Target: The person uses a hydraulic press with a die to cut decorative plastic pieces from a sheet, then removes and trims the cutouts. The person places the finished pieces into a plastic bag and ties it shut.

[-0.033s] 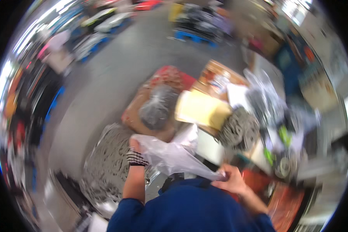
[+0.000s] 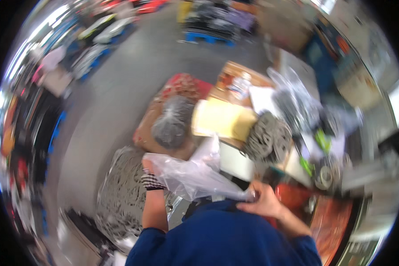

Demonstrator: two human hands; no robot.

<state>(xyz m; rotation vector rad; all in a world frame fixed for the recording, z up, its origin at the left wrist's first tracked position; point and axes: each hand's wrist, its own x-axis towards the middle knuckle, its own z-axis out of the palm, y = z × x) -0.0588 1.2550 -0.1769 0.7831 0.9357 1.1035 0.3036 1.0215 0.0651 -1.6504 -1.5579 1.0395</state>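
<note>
A clear plastic bag [image 2: 195, 175] is stretched between my two hands in front of my blue top. My left hand [image 2: 149, 174], with a black-and-white checked cuff at the wrist, grips the bag's left end; the film partly covers its fingers. At the other end, my right hand [image 2: 265, 200] pinches the gathered plastic between thumb and fingers. Beyond the right hand, a bundle of grey rubbery-looking loops [image 2: 268, 137] sits on the table edge beside yellow paper [image 2: 224, 119]. Below and left of the left hand lies a large clear bag of grey cut pieces [image 2: 124, 190].
A tied bag of grey material [image 2: 173, 122] rests on a brown carton [image 2: 144, 137]. More clear plastic bags [image 2: 297, 99] and a tape roll [image 2: 324, 178] lie on the right side. Loaded blue pallets [image 2: 208, 38] stand across the grey floor [image 2: 102, 102].
The view has turned a little, so the surroundings sit farther left in the picture. Both hands keep hold of the bag; the right has come slightly left and up.
</note>
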